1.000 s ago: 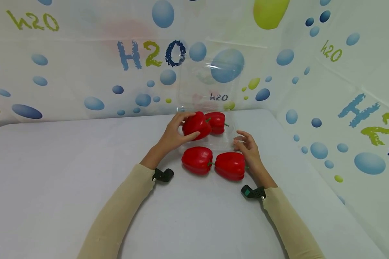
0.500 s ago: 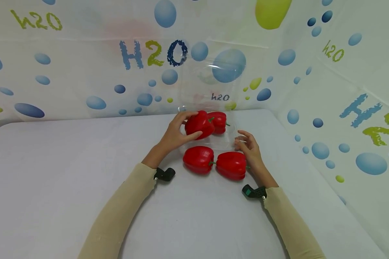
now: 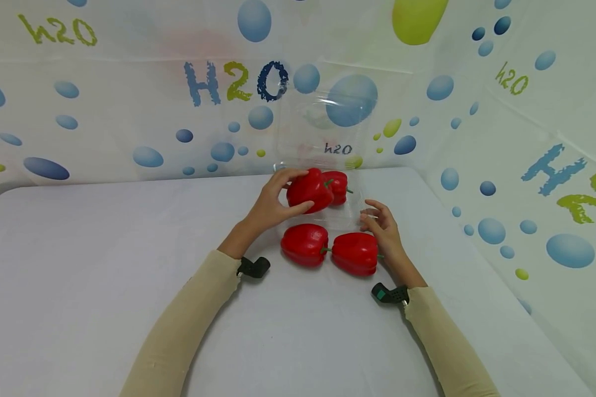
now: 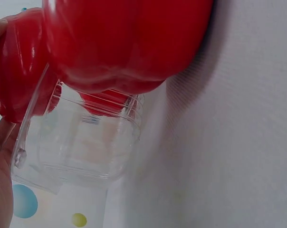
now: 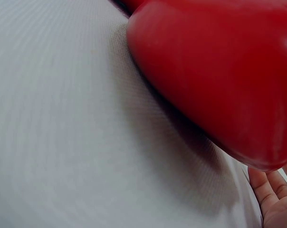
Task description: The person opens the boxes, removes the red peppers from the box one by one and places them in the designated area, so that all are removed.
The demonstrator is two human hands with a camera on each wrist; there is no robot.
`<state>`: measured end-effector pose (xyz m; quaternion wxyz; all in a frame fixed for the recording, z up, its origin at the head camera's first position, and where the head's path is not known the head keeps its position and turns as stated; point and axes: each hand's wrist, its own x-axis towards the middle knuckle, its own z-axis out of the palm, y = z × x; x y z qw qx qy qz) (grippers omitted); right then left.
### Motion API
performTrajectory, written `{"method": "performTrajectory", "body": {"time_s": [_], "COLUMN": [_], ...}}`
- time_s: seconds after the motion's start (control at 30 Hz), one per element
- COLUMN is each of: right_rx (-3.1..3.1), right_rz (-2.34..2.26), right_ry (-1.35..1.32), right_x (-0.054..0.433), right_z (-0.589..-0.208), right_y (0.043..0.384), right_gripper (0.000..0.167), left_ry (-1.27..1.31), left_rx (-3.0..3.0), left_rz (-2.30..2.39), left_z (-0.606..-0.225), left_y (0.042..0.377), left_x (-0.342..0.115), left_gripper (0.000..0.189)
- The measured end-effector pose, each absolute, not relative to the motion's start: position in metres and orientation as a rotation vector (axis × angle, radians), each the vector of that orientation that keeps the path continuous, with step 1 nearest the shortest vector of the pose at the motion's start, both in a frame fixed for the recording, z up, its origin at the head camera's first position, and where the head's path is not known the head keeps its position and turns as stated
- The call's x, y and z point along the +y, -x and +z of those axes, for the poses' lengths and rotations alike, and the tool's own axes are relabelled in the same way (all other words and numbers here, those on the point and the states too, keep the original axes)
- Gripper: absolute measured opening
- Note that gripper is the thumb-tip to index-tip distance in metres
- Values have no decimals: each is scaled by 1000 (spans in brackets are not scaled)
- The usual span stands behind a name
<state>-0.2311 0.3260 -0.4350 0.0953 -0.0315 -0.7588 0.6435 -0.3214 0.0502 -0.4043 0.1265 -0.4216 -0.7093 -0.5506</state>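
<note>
In the head view, my left hand (image 3: 272, 204) grips a red bell pepper (image 3: 308, 190) between thumb and fingers, over the left side of a clear plastic clamshell container (image 3: 345, 219). In the left wrist view this bell pepper (image 4: 20, 66) is at the container's (image 4: 81, 147) rim. Another red bell pepper (image 3: 339, 181) lies inside, partly hidden behind the held one. My right hand (image 3: 384, 229) pinches the container's right rim with curled fingers. In the right wrist view, part of the right hand (image 5: 276, 199) shows beyond a bell pepper.
Two more red bell peppers, one on the left (image 3: 304, 245) and one on the right (image 3: 355, 253), lie on the white table (image 3: 129, 264) in front of the container. The container's transparent lid (image 3: 323, 127) stands raised against the patterned backdrop (image 3: 144, 116).
My left hand has shifted slightly to the right with its bell pepper, which now covers more of the one in the container. The right hand stays at the rim.
</note>
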Motion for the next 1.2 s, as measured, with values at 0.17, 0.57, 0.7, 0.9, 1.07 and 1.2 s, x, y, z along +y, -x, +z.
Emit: {"method": "performTrajectory", "body": {"time_s": [0.17, 0.57, 0.7, 0.9, 1.07, 1.2], "right_rx": [-2263, -2271, -2276, -2266, -2268, -2278], "right_rz": [1906, 1896, 1889, 1902, 1900, 1898], "right_ry": [103, 98, 100, 103, 93, 91], "right_x": [326, 326, 325, 326, 326, 327], "right_z": [-435, -435, -434, -435, -435, -435], "right_y": [231, 231, 230, 230, 230, 228], "right_gripper": [49, 49, 50, 51, 52, 53], "left_ry": [1242, 1338, 1371, 1426, 1483, 1524], "left_rx": [-2058, -1993, -1985, -1979, -1985, -2014], "left_rz": [-1602, -1641, -1642, -1612, -1601, -1595], "left_z": [-402, -393, -389, -384, -381, -379], "left_y": [319, 312, 308, 302, 297, 292], "left_x": [51, 55, 57, 61, 64, 66], "left_gripper": [62, 63, 63, 65, 65, 65]}}
